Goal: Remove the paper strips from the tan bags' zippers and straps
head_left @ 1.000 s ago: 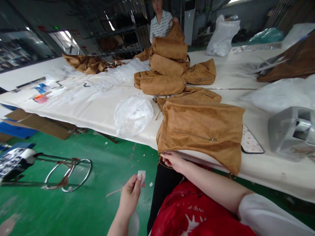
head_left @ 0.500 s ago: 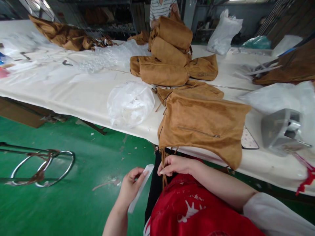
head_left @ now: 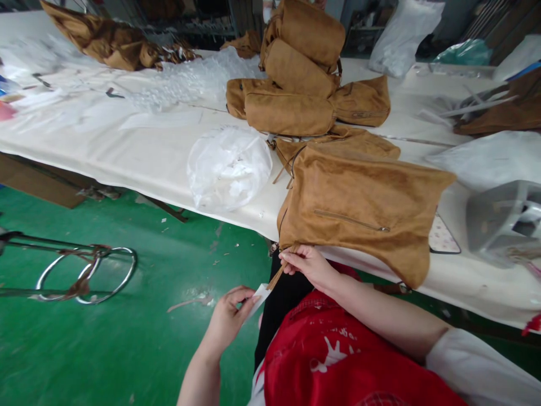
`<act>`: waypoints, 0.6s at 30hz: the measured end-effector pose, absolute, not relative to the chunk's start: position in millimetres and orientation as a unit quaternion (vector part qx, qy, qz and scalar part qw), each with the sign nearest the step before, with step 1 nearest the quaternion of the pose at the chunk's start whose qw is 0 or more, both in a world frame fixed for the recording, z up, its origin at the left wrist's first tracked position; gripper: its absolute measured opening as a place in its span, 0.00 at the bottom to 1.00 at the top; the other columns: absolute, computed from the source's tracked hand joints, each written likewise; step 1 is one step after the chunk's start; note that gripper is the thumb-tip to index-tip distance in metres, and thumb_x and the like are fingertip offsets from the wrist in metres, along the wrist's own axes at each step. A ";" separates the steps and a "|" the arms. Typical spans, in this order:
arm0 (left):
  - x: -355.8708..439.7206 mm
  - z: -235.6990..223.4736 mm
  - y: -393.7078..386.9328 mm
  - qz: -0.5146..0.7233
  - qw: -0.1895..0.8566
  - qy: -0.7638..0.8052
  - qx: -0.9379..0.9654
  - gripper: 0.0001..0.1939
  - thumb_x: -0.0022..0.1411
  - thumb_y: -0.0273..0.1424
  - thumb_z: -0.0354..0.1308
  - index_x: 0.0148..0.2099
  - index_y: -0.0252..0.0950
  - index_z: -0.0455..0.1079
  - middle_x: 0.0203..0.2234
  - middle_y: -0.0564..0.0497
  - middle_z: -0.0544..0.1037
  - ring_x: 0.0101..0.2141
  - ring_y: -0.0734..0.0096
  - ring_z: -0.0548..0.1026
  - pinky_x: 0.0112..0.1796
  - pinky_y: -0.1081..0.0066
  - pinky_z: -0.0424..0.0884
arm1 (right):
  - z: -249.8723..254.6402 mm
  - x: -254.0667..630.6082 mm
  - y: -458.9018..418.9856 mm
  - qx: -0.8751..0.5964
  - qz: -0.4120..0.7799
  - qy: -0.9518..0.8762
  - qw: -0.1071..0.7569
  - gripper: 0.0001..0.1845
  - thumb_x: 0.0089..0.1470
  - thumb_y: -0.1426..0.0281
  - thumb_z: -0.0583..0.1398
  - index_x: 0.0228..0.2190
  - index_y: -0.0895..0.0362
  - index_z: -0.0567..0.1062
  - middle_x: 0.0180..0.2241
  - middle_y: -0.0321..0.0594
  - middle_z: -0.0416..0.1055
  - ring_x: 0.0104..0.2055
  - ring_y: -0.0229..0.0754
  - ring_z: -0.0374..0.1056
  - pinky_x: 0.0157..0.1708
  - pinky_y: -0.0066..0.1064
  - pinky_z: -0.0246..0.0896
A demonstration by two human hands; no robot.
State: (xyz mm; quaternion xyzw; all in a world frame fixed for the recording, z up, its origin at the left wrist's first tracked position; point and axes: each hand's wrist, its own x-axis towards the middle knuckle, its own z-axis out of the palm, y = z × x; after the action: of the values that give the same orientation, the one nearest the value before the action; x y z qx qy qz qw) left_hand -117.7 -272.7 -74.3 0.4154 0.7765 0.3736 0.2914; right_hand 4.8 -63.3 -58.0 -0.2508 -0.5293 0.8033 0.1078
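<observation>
Far left, on the green floor: one metal frame with two chrome rings [head_left: 134,268]
On the long white-covered table [head_left: 105,149]: one heap of crumpled tan leather [head_left: 122,51]; further right, near the front edge, one round, translucent plastic bag [head_left: 228,169]
Your left hand [head_left: 234,310]: fingers closed on one narrow white strip [head_left: 257,300], paper or plastic, cannot tell which
Next: one bundle of thin tan leather straps [head_left: 276,277], lower ends at the strip's upper end; inside it or merely against it, cannot tell. Half a second ago the straps hung straight down, apart from the strip; now they slant left and meet it
Your right hand [head_left: 307,264]: thumb and fingers pinched on these straps, higher up
Behind, mid-table: one stack of rolled tan bags [head_left: 306,73]
Your red apron [head_left: 296,355]: white print, a branching figure below small letters, too blurred to read
One large tan leather bag [head_left: 363,194] with a slanting zip: flat at the table's front edge, near part overhanging
Right of it: one flat, pale-patterned case [head_left: 443,235], partly hidden by the bag; then one grey tape dispenser [head_left: 499,225], blurred
</observation>
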 end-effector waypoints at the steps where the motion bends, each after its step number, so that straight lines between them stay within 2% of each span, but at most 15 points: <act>1: -117.6 -72.9 -272.6 0.373 0.289 0.776 0.419 0.12 0.61 0.39 0.55 0.33 0.39 0.75 0.27 0.52 0.77 0.29 0.73 0.74 0.33 0.76 0.67 | -57.7 4.1 -63.2 -0.253 0.794 -0.541 0.111 0.20 0.45 0.54 0.66 0.28 0.60 0.77 0.21 0.37 0.73 0.24 0.34 0.68 0.25 0.25 0.62; 9: -115.0 -65.6 -270.5 0.371 0.290 0.772 0.427 0.11 0.60 0.38 0.56 0.32 0.39 0.75 0.27 0.53 0.78 0.30 0.73 0.74 0.33 0.76 0.68 | -62.7 -0.3 -62.7 -0.245 0.781 -0.566 0.101 0.22 0.45 0.53 0.66 0.29 0.61 0.77 0.21 0.37 0.73 0.23 0.35 0.69 0.25 0.26 0.63; 14: -110.1 -72.9 -259.3 0.374 0.275 0.785 0.411 0.12 0.61 0.40 0.55 0.33 0.39 0.76 0.27 0.52 0.78 0.29 0.72 0.75 0.33 0.75 0.69 | -79.0 -0.3 -76.4 -0.232 0.776 -0.583 0.060 0.24 0.44 0.51 0.65 0.31 0.60 0.79 0.21 0.37 0.73 0.23 0.35 0.67 0.26 0.28 0.62; 18: -110.0 -81.1 -252.5 0.374 0.261 0.791 0.409 0.13 0.61 0.40 0.54 0.35 0.40 0.77 0.32 0.51 0.80 0.34 0.70 0.76 0.36 0.73 0.71 | -91.0 6.3 -84.3 -0.216 0.765 -0.606 0.035 0.20 0.40 0.54 0.68 0.29 0.58 0.80 0.26 0.37 0.75 0.28 0.36 0.67 0.30 0.28 0.61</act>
State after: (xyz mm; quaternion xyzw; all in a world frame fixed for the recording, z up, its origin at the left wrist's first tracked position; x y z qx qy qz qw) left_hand -110.0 -252.5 -81.1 0.4085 0.7907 0.3741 0.2607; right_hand 6.3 -84.3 -91.0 -0.2159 -0.6057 0.7650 0.0351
